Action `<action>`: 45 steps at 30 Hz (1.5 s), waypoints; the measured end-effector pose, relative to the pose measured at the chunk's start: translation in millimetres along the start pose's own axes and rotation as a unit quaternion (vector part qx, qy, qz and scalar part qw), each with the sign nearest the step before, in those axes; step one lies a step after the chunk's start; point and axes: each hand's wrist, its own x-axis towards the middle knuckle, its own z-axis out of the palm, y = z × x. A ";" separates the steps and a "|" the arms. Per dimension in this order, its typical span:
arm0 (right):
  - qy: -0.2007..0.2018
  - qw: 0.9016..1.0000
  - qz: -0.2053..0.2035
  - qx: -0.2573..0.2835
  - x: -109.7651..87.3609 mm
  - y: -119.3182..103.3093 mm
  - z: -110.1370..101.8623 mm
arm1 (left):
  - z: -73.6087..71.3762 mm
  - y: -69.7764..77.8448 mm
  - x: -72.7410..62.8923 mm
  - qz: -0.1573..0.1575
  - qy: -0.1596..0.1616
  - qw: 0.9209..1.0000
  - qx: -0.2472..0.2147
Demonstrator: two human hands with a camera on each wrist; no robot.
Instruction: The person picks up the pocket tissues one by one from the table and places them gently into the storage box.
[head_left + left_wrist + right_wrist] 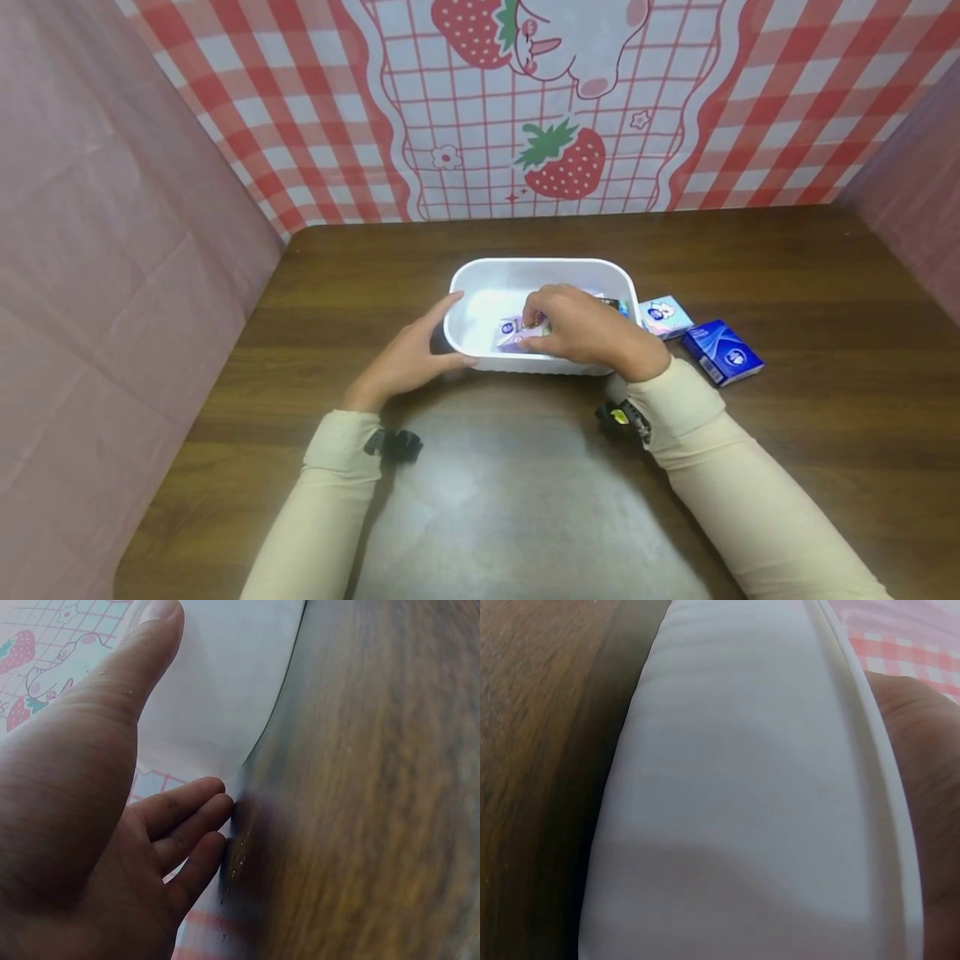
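A white plastic bin [480, 287] stands on the table. My right hand [592, 327] reaches over its near wall and pinches a light purple tissue pack [511, 334] low inside the bin. Other packs [617, 305] lie partly hidden behind that hand, toward the bin's right end. My left hand [408, 354] is at the bin's left end, thumb near the front rim and fingers reaching around the far side. In the left wrist view its fingers [187, 810] are extended beside the bin wall. The right wrist view shows mostly the bin's outer wall [742, 765], which hides the right fingers.
Right of the bin, a light blue tissue pack [666, 317] and a dark blue tissue pack [723, 352] lie on the brown wooden table [495, 483]. A red-and-white strawberry cloth [562, 167] hangs behind the table, and pink cloth [127, 292] hangs at the left.
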 end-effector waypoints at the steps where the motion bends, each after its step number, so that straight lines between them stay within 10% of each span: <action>1: -0.001 1.000 0.000 0.000 0.1 0.2 -0.1 | 0.0 -0.1 0.2 0.001 -0.001 1.000 0.001; 13: -0.014 1.000 0.023 0.011 -1.7 1.3 -0.2 | 0.4 2.5 0.4 -0.005 -0.003 1.000 -0.002; 45: 0.150 0.988 0.021 -0.040 -56.1 19.6 -22.9 | 0.5 0.6 -1.1 -0.011 -0.002 1.000 0.001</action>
